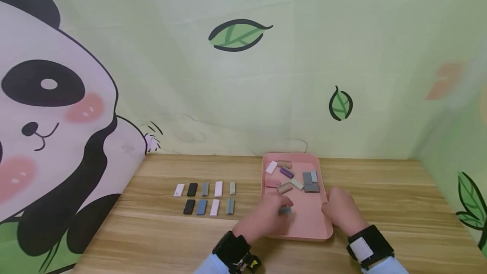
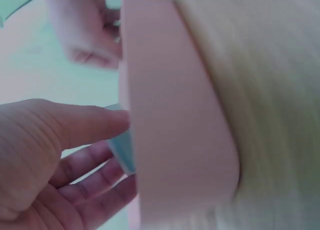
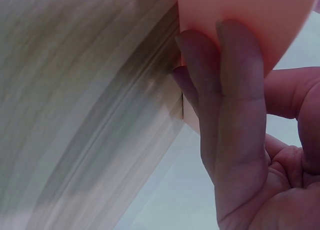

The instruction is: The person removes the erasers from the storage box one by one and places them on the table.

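Black wrist straps point(image 1: 232, 248); pale blue sleeves point(image 1: 384, 265).

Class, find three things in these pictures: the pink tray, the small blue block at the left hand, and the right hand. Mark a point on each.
pink tray point(image 1: 317, 223), head view, bare floor near its front right corner.
blue block point(image 2: 122, 150), left wrist view, its visible face between thumb and fingers.
right hand point(image 1: 340, 210), head view, back of the hand.

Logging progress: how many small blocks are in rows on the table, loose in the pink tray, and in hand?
Blocks in rows on the table: 9
Loose blocks in the pink tray: 9
Blue block pinched by the left hand: 1
Total: 19
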Motion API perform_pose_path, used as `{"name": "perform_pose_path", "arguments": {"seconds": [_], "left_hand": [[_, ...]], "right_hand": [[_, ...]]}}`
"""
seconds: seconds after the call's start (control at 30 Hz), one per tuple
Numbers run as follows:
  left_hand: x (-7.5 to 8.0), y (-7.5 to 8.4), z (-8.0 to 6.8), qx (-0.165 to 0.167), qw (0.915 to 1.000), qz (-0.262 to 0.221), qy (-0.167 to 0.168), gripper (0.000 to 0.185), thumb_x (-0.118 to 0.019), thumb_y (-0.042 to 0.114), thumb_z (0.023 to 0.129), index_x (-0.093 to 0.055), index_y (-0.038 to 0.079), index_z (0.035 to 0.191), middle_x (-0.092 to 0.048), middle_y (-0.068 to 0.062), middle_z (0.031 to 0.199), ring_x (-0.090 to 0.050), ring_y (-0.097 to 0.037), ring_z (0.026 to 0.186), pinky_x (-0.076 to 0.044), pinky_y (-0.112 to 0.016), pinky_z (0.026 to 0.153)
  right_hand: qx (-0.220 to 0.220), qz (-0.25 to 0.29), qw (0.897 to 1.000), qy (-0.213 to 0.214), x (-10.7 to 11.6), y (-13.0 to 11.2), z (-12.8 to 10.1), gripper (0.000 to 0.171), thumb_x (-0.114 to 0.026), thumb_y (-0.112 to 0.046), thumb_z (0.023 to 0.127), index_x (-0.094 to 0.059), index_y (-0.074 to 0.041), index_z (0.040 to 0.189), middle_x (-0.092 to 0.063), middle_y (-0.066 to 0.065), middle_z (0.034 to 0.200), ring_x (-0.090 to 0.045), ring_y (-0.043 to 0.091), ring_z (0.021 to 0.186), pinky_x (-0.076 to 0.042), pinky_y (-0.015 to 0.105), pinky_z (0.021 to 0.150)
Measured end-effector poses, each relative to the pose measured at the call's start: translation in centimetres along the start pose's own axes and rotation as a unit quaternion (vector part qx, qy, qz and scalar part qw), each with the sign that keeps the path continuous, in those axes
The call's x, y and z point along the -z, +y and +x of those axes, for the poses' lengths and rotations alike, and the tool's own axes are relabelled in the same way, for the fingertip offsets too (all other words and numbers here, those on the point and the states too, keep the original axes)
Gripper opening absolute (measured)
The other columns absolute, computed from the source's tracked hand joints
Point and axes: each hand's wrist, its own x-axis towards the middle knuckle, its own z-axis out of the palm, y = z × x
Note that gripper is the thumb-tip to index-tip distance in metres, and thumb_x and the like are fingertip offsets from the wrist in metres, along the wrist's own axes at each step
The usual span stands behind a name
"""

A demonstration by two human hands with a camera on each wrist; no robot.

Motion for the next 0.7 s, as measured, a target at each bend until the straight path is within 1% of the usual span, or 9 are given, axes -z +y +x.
{"name": "perform_pose_path", "arguments": {"seconds": [0.07, 0.17, 0.27, 0.33, 0.4, 0.43, 0.5, 0.63, 0.7], "left_hand": [[0.9, -0.7, -0.6, 0.022, 0.9993, -0.027, 0.016, 0.020, -0.067, 0.011, 0.084, -0.068, 0.012, 0.104, -0.066, 0.005, 0.102, -0.059, -0.006, 0.094, -0.049, -0.023, 0.083], [2.5, -1.6, -1.8, 0.067, 0.9952, -0.059, 0.039, 0.024, -0.064, 0.016, 0.087, -0.064, 0.013, 0.111, -0.064, 0.002, 0.109, -0.060, -0.008, 0.098, -0.051, -0.026, 0.083], [4.3, -2.9, -3.2, 0.093, 0.9908, -0.055, 0.081, 0.028, -0.064, 0.019, 0.088, -0.062, 0.014, 0.115, -0.064, 0.000, 0.111, -0.061, -0.011, 0.099, -0.052, -0.028, 0.083], [5.5, -4.1, -4.3, 0.112, 0.9855, -0.041, 0.120, 0.029, -0.065, 0.020, 0.087, -0.062, 0.014, 0.115, -0.065, 0.000, 0.108, -0.061, -0.012, 0.097, -0.052, -0.029, 0.081], [6.7, -5.4, -5.6, 0.145, 0.9770, -0.043, 0.151, 0.031, -0.067, 0.020, 0.085, -0.062, 0.015, 0.115, -0.065, 0.001, 0.105, -0.061, -0.012, 0.095, -0.052, -0.029, 0.078], [7.3, -6.1, -6.3, 0.165, 0.9711, -0.048, 0.165, 0.032, -0.067, 0.021, 0.085, -0.061, 0.016, 0.116, -0.064, 0.002, 0.104, -0.060, -0.012, 0.094, -0.052, -0.029, 0.076], [8.3, -7.7, -7.7, 0.195, 0.9591, -0.056, 0.197, 0.032, -0.067, 0.021, 0.085, -0.061, 0.016, 0.116, -0.064, 0.002, 0.103, -0.060, -0.012, 0.092, -0.052, -0.030, 0.073], [9.9, -10.8, -10.2, 0.235, 0.9362, -0.071, 0.251, 0.032, -0.067, 0.019, 0.085, -0.062, 0.010, 0.115, -0.066, -0.005, 0.104, -0.062, -0.019, 0.091, -0.052, -0.032, 0.071], [10.4, -12.3, -11.4, 0.265, 0.9240, -0.080, 0.264, 0.034, -0.066, 0.020, 0.085, -0.061, 0.008, 0.117, -0.066, -0.009, 0.107, -0.062, -0.022, 0.094, -0.052, -0.034, 0.071]], "right_hand": [[-0.001, 0.000, 1.000, -0.002, 0.0, -0.1, 0.0, 0.014, -0.051, -0.004, 0.084, -0.056, -0.002, 0.071, -0.045, 0.005, 0.058, -0.050, 0.017, 0.049, -0.036, 0.023, 0.043], [-0.003, -0.001, 1.000, -0.005, -0.1, -0.1, 0.0, 0.012, -0.051, -0.004, 0.084, -0.057, -0.001, 0.074, -0.046, 0.006, 0.059, -0.051, 0.017, 0.049, -0.037, 0.023, 0.044], [-0.003, -0.001, 1.000, -0.005, -0.2, -0.2, 0.0, 0.013, -0.051, -0.004, 0.084, -0.058, -0.001, 0.074, -0.046, 0.006, 0.059, -0.051, 0.017, 0.049, -0.037, 0.024, 0.044], [-0.003, 0.000, 1.000, -0.006, -0.4, -0.2, 0.0, 0.014, -0.051, -0.004, 0.084, -0.058, -0.001, 0.072, -0.046, 0.005, 0.058, -0.051, 0.017, 0.049, -0.036, 0.024, 0.044], [-0.003, 0.004, 1.000, -0.008, -0.5, -0.3, 0.1, 0.015, -0.050, -0.004, 0.084, -0.058, -0.002, 0.071, -0.046, 0.005, 0.058, -0.051, 0.017, 0.049, -0.037, 0.024, 0.043], [-0.002, 0.005, 1.000, -0.008, -0.6, -0.3, 0.1, 0.015, -0.050, -0.004, 0.084, -0.058, -0.002, 0.070, -0.046, 0.005, 0.057, -0.051, 0.017, 0.049, -0.036, 0.024, 0.043], [0.002, 0.001, 1.000, -0.007, -0.6, -0.2, 0.1, 0.016, -0.050, -0.004, 0.084, -0.057, -0.003, 0.069, -0.045, 0.003, 0.057, -0.050, 0.016, 0.048, -0.036, 0.023, 0.043], [0.008, -0.004, 1.000, -0.002, -0.4, 0.0, 0.0, 0.017, -0.049, -0.004, 0.084, -0.056, -0.003, 0.069, -0.044, 0.003, 0.057, -0.049, 0.016, 0.048, -0.036, 0.024, 0.043], [0.010, -0.003, 1.000, -0.001, -0.2, 0.2, 0.0, 0.018, -0.049, -0.005, 0.084, -0.056, -0.003, 0.068, -0.044, 0.003, 0.056, -0.049, 0.016, 0.048, -0.036, 0.024, 0.043]]}}
